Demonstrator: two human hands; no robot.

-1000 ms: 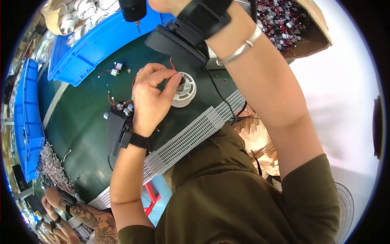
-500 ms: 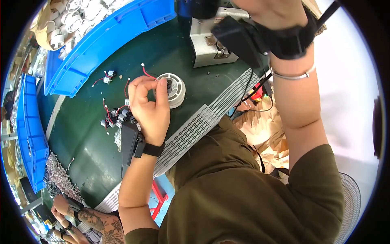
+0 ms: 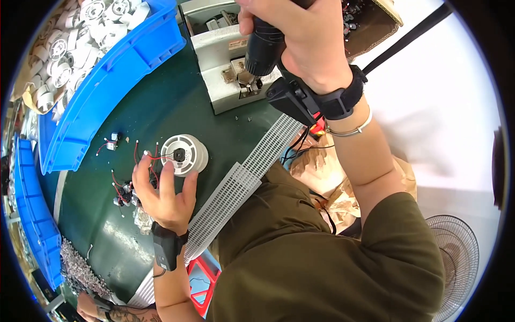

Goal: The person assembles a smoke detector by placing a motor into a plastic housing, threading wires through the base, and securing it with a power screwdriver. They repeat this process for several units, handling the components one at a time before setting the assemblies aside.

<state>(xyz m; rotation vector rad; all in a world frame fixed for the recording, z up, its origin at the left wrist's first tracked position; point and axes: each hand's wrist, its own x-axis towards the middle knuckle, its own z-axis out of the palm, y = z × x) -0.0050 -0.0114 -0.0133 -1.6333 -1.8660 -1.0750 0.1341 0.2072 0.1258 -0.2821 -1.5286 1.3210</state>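
Note:
In my right hand is a black electric screwdriver, my fingers wrapped round its body. Its lower end is over the front of a pale metal screw feeder; the bit is hard to make out. My left hand has its fingers apart, beside the near left side of a white round plastic housing. A small black part sits in the housing's centre, with red wire running left toward my fingertips. Whether the fingertips touch the housing or wire, I cannot tell.
Left of my hand lie small motors with red wires. A blue bin of white plastic parts stands at the far left. Two loose screws lie before the feeder. A perforated strip edges the green table. Another person's arm is at lower left.
My left fingers have gone from a pinch over the housing to spread apart beside it. My right hand has come lower with the screwdriver, onto the feeder. The whole view has shifted.

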